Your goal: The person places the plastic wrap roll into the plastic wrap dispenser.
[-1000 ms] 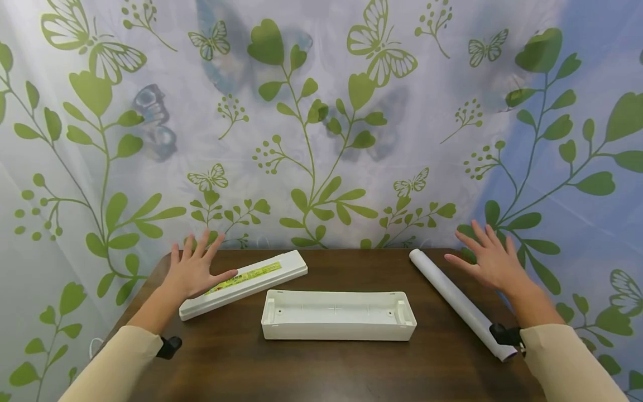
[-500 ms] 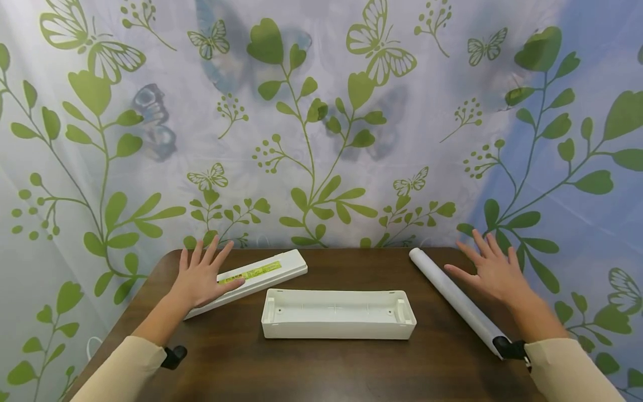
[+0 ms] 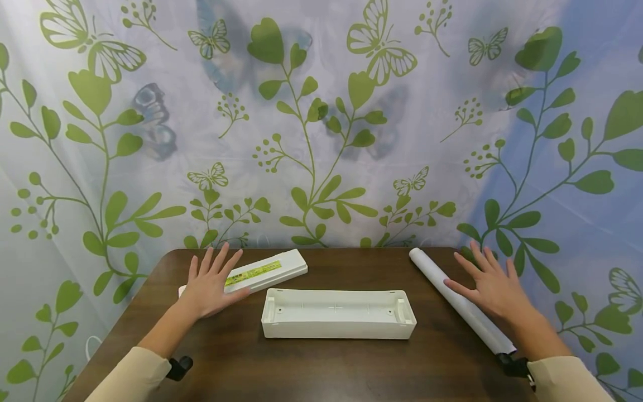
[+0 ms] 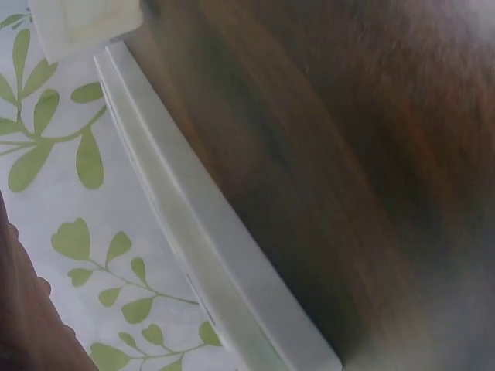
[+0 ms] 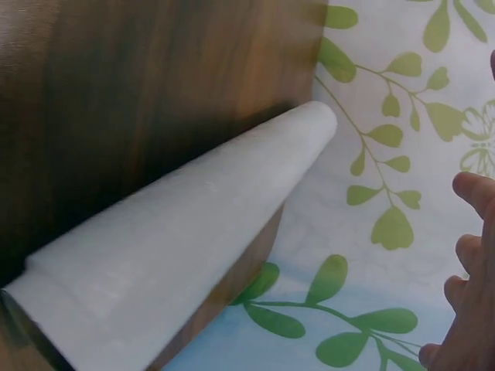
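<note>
An open white tray-like box lies at the middle of the table in the head view. Behind it to the left is a long white lid with a yellow-green label; the same lid crosses the left wrist view. My left hand, fingers spread, hovers over the lid's left part and hides some of it. On the right a white roll lies slanted, also large in the right wrist view. Beside it my right hand is spread and holds nothing.
The brown wooden table reaches back to a curtain with green leaves and butterflies. Each wrist wears a small black device, the left one and the right one. A thin white loop shows beyond the table's left edge.
My left hand has moved to the right and slightly toward me over the lid. My right hand has shifted slightly toward me. The box, lid and roll stay in place.
</note>
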A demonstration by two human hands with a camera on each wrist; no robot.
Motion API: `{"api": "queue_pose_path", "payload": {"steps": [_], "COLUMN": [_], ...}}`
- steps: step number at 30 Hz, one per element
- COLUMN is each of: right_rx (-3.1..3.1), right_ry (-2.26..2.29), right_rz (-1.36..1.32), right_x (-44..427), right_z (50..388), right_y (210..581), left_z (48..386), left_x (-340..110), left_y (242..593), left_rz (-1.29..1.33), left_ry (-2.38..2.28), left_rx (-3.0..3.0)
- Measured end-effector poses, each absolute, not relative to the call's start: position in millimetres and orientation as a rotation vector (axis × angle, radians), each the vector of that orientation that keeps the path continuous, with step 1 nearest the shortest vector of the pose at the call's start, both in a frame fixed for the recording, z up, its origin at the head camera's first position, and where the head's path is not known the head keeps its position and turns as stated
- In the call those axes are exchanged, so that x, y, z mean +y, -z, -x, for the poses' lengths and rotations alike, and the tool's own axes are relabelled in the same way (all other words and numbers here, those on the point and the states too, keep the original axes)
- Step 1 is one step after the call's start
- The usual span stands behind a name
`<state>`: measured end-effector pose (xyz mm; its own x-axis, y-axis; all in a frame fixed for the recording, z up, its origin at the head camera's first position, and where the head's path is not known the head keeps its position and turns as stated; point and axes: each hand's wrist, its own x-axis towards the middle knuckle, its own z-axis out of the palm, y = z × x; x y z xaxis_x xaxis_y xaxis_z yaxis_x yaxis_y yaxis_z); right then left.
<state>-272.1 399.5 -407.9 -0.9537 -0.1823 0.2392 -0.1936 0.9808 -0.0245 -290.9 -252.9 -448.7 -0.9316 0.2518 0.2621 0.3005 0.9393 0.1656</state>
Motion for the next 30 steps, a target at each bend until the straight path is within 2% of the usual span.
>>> {"api": "queue_pose_path", "payload": {"steps": [30], "right_rx": [-2.93], "right_ry": [-0.336], "right_rz": [-0.293], "right_x": [417], "right_z": [244], "right_y": [461], "left_z": [270], "left_x": [-214], "left_y": [476], "left_rz": [0.582], "left_ry": [0.572], "left_rx": [-2.743]}}
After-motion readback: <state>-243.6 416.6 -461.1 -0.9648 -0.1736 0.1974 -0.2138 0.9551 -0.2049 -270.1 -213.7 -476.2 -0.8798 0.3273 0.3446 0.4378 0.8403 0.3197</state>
